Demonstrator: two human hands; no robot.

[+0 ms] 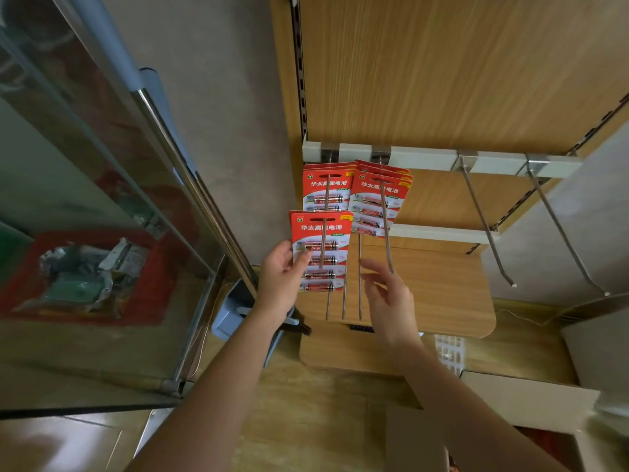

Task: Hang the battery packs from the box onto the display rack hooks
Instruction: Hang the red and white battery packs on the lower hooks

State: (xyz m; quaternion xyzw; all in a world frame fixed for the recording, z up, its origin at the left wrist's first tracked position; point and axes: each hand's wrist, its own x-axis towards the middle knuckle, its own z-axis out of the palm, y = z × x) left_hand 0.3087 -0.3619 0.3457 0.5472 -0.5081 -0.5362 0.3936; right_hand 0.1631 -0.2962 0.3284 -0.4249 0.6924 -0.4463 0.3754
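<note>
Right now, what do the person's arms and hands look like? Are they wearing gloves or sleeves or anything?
No gloves and no sleeves: the left hand and the right hand are bare, and both forearms are bare as far as the picture shows. I see no watch, ring or bracelet on either one.

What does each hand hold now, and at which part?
The left hand holds a battery pack by its left edge. The right hand is open and holds nothing.
</note>
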